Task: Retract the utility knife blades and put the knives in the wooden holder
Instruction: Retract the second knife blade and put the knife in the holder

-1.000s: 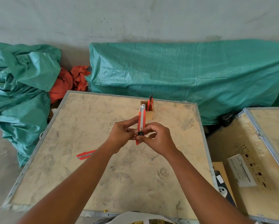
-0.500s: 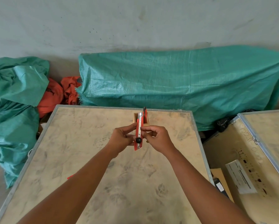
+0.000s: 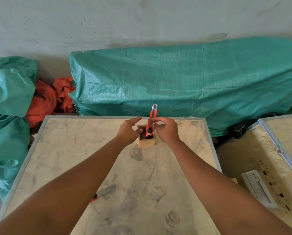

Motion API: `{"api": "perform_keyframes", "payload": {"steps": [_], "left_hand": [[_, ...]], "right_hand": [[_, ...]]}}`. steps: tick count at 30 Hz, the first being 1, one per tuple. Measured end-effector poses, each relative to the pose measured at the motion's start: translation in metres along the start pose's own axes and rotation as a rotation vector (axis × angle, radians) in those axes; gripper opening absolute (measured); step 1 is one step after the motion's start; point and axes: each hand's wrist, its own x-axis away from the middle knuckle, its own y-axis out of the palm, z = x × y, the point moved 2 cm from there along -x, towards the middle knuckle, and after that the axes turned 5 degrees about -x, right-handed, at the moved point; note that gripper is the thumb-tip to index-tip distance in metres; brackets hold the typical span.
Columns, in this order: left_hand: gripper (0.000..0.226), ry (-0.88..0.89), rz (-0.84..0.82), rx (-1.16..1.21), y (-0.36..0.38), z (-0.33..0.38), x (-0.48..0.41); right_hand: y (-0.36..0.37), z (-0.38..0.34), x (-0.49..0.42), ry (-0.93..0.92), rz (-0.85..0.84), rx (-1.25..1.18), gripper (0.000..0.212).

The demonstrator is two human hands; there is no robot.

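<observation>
Tabletop [image 3: 158,175]: knife [image 3: 152,119] over holder [image 3: 146,142]

Head cam – looks fwd & down over table [image 3: 60,160], wide, close in

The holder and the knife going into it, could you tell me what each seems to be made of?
The holder looks like pale, unvarnished wood or plywood: matte tan faces, square edges. The knife in the right hand seems to be glossy orange plastic over a grey metal-looking core, with a black knob, probably plastic.
</observation>
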Motion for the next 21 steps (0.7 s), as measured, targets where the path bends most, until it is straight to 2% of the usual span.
{"api": "perform_keyframes", "payload": {"steps": [3,5,13,21], "left_hand": [[0.083,-0.028,-0.11,-0.153,0.016,-0.016,-0.015],[0.091,-0.042,-0.166,-0.195,0.025,-0.026,-0.021],[0.091,-0.098,-0.239,0.024,0.032,-0.046,-0.028],[0.094,-0.127,-0.174,0.055,0.035,-0.046,-0.022]], "right_hand": [[0.017,0.017,-0.002,-0.028,-0.024,0.065,0.021],[0.026,0.026,-0.001,-0.06,-0.047,0.11,0.023],[0.04,0.038,-0.003,-0.109,-0.125,0.18,0.03],[0.039,0.036,0.003,-0.11,-0.094,0.154,0.031]]}}
